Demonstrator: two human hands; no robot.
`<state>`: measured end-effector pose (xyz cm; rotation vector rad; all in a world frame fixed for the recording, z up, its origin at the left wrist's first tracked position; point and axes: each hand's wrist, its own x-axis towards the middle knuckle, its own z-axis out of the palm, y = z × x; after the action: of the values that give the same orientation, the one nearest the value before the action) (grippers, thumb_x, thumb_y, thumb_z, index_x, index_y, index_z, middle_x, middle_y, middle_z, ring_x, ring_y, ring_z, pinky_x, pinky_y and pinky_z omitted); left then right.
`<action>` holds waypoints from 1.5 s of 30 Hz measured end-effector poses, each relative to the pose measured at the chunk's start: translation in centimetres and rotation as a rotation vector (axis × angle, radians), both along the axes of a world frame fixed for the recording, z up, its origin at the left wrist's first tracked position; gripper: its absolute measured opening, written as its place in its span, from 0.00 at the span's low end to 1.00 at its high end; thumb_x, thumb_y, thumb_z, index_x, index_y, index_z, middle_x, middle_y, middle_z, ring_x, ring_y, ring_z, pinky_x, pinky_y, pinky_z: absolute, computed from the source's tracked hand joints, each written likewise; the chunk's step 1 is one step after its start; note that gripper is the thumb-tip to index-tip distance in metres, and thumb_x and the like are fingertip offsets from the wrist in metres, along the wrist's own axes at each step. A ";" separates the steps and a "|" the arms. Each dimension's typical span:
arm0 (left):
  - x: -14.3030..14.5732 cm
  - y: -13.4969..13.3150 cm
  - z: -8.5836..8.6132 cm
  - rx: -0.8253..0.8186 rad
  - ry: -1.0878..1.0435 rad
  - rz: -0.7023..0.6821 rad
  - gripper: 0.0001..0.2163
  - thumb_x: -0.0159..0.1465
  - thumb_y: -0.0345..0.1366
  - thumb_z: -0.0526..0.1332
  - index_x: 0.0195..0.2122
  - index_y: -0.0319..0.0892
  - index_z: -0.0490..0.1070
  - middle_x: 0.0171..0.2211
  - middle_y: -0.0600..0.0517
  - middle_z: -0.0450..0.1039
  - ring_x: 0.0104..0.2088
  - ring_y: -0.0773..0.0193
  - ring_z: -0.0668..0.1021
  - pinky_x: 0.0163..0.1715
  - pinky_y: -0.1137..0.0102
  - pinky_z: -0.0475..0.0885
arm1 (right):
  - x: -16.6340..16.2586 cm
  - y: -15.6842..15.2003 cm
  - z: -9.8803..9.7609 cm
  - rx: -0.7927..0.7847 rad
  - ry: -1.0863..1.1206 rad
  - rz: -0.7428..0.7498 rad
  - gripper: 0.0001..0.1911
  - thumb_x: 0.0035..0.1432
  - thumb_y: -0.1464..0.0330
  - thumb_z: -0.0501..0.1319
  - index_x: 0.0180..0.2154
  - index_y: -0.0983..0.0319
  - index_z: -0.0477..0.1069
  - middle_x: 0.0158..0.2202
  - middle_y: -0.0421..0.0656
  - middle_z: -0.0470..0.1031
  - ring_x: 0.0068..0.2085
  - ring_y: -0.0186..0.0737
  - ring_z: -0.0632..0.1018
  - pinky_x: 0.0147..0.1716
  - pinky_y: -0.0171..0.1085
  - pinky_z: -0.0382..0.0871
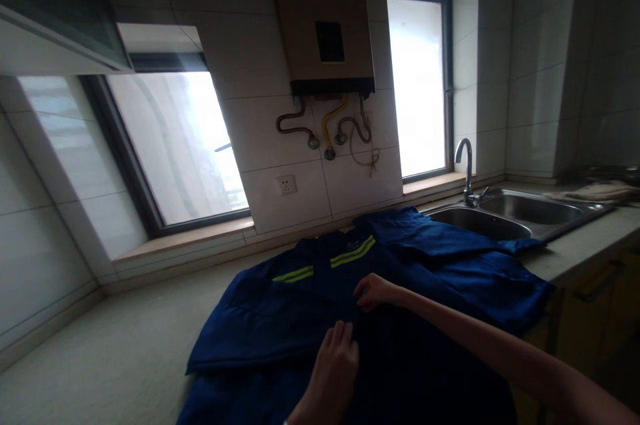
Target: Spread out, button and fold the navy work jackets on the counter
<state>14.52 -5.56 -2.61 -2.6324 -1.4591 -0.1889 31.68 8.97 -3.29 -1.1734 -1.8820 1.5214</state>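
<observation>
A dark blue work jacket (270, 325) with yellow-green reflective stripes across the chest lies spread over the countertop. One sleeve reaches to the left, the other stretches right, up to the sink. My right hand (375, 293) is closed at the middle of the jacket's front, its curled fingers pinching the cloth just below the stripes. Lower and to the left, my left hand (336, 361) rests on the front, fingers together and bent onto the cloth near the centre line. The fingertips of both hands are partly hidden in the dim light.
A steel double sink (480, 221) with a tall faucet (467, 168) is at the right. The pale countertop (125, 331) shows at the left. A water heater (325, 18) with hoses hangs on the tiled wall between two windows. A cloth (600, 193) lies beyond the sink.
</observation>
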 end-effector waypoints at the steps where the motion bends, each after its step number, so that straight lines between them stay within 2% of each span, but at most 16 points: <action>1: -0.3 0.1 0.5 -0.011 -0.008 -0.012 0.19 0.55 0.20 0.50 0.45 0.36 0.71 0.58 0.37 0.63 0.61 0.47 0.61 0.58 0.51 0.61 | -0.1 -0.3 -0.1 0.111 -0.057 0.007 0.16 0.47 0.72 0.65 0.40 0.66 0.71 0.21 0.35 0.71 0.21 0.28 0.72 0.25 0.27 0.68; 3: -0.8 0.2 1.5 -0.075 -0.020 -0.080 0.21 0.55 0.22 0.50 0.50 0.34 0.68 0.59 0.38 0.62 0.62 0.51 0.60 0.61 0.55 0.57 | -0.3 -0.9 -0.3 0.396 -0.188 0.037 0.18 0.48 0.74 0.61 0.45 0.64 0.69 0.23 0.35 0.71 0.23 0.28 0.71 0.25 0.27 0.65; 5: -1.2 0.1 2.2 -0.137 -0.058 -0.159 0.23 0.57 0.21 0.48 0.54 0.33 0.64 0.56 0.40 0.66 0.60 0.57 0.64 0.62 0.62 0.57 | -0.3 -1.6 -0.5 0.658 -0.290 0.080 0.20 0.49 0.74 0.59 0.47 0.63 0.68 0.27 0.37 0.72 0.28 0.31 0.72 0.30 0.29 0.65; 7: -1.4 0.1 2.5 -0.156 -0.114 -0.208 0.23 0.57 0.20 0.46 0.54 0.34 0.64 0.53 0.41 0.69 0.59 0.60 0.66 0.62 0.65 0.57 | -0.3 -1.9 -0.7 0.817 -0.353 0.117 0.20 0.51 0.73 0.58 0.48 0.63 0.68 0.33 0.41 0.72 0.35 0.36 0.73 0.36 0.32 0.66; 9: -1.7 0.1 2.4 -0.172 -0.164 -0.231 0.22 0.58 0.21 0.46 0.52 0.36 0.66 0.52 0.43 0.70 0.58 0.60 0.66 0.62 0.66 0.56 | -0.1 -1.9 -0.9 0.869 -0.368 0.135 0.19 0.52 0.72 0.58 0.48 0.63 0.67 0.37 0.44 0.72 0.40 0.38 0.72 0.40 0.34 0.65; 13: -2.0 0.4 1.7 -0.216 -0.290 -0.163 0.23 0.55 0.23 0.49 0.53 0.37 0.64 0.53 0.44 0.68 0.57 0.62 0.67 0.61 0.68 0.58 | 0.3 -0.9 -1.7 0.758 -0.297 0.126 0.18 0.52 0.72 0.59 0.47 0.64 0.67 0.33 0.41 0.72 0.34 0.34 0.72 0.34 0.31 0.64; 18: -1.8 0.5 2.1 -0.244 -0.345 -0.076 0.33 0.53 0.23 0.50 0.62 0.35 0.53 0.57 0.43 0.64 0.57 0.62 0.67 0.59 0.70 0.60 | 0.6 0.0 -2.5 0.630 -0.203 0.096 0.15 0.51 0.71 0.62 0.43 0.64 0.71 0.31 0.37 0.72 0.30 0.30 0.70 0.29 0.27 0.62; 23: -1.1 0.0 3.0 -0.233 -0.239 -0.084 0.31 0.52 0.21 0.49 0.60 0.37 0.59 0.52 0.43 0.69 0.52 0.60 0.72 0.55 0.69 0.64 | 0.5 0.0 -2.7 0.592 -0.172 0.076 0.14 0.50 0.71 0.63 0.41 0.64 0.73 0.29 0.38 0.72 0.29 0.29 0.69 0.28 0.27 0.61; 27: -0.9 0.0 2.7 -0.154 -0.171 -0.086 0.32 0.50 0.20 0.49 0.59 0.35 0.60 0.54 0.41 0.68 0.56 0.57 0.68 0.62 0.61 0.51 | 0.5 -0.1 -2.9 0.594 -0.165 0.037 0.14 0.48 0.72 0.63 0.40 0.64 0.74 0.30 0.38 0.72 0.29 0.30 0.70 0.28 0.28 0.62; 30: -1.3 0.5 2.3 -0.141 -0.209 -0.103 0.31 0.50 0.20 0.50 0.57 0.36 0.63 0.55 0.43 0.68 0.57 0.59 0.67 0.64 0.62 0.46 | 0.4 -0.1 -2.9 0.571 -0.118 0.000 0.14 0.45 0.73 0.64 0.38 0.64 0.75 0.29 0.38 0.72 0.29 0.31 0.70 0.29 0.29 0.62; 32: -1.6 1.0 2.0 -0.163 -0.269 -0.115 0.27 0.53 0.22 0.49 0.56 0.37 0.65 0.53 0.44 0.70 0.55 0.60 0.69 0.61 0.66 0.54 | 0.3 -0.1 -2.8 0.455 -0.038 -0.023 0.13 0.44 0.74 0.64 0.36 0.64 0.75 0.27 0.37 0.72 0.28 0.31 0.70 0.29 0.29 0.63; 35: -1.9 1.9 0.9 -0.205 -0.415 -0.122 0.22 0.59 0.27 0.49 0.54 0.40 0.68 0.52 0.46 0.72 0.53 0.60 0.72 0.56 0.68 0.63 | 0.2 0.0 -2.4 0.158 0.175 -0.140 0.11 0.44 0.75 0.62 0.35 0.65 0.74 0.24 0.36 0.71 0.26 0.30 0.71 0.30 0.30 0.66; 39: -2.7 3.4 -0.4 -0.242 -0.793 0.032 0.16 0.62 0.37 0.52 0.47 0.42 0.74 0.44 0.48 0.77 0.45 0.56 0.78 0.50 0.65 0.70 | 0.4 -0.1 -1.9 -0.075 0.456 -0.347 0.09 0.46 0.74 0.61 0.33 0.66 0.72 0.24 0.38 0.72 0.27 0.30 0.74 0.33 0.32 0.70; 42: -6.0 4.8 1.8 -0.119 -1.082 0.264 0.15 0.59 0.40 0.57 0.40 0.38 0.77 0.36 0.48 0.80 0.39 0.52 0.79 0.41 0.63 0.74 | 0.7 -0.2 -1.7 -0.126 0.529 -0.389 0.08 0.46 0.75 0.60 0.33 0.67 0.71 0.23 0.40 0.72 0.27 0.31 0.74 0.34 0.34 0.72; 44: -10.3 5.4 5.5 0.113 -1.141 0.455 0.12 0.57 0.34 0.58 0.38 0.36 0.77 0.32 0.48 0.80 0.38 0.53 0.80 0.41 0.64 0.74 | 0.8 -0.3 -1.6 -0.137 0.546 -0.379 0.08 0.47 0.75 0.59 0.33 0.67 0.71 0.23 0.40 0.72 0.27 0.31 0.74 0.34 0.34 0.72; 45: -12.8 5.3 7.9 0.167 -1.115 0.492 0.11 0.53 0.28 0.60 0.37 0.36 0.77 0.32 0.49 0.80 0.40 0.52 0.79 0.44 0.65 0.72 | 0.9 -0.3 -1.6 -0.137 0.552 -0.371 0.08 0.46 0.76 0.59 0.33 0.67 0.71 0.23 0.40 0.73 0.27 0.31 0.74 0.34 0.34 0.72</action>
<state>1.67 -0.25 5.24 -1.9141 -2.1218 -1.8030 32.54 8.71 -4.91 -0.9585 -1.1478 1.5700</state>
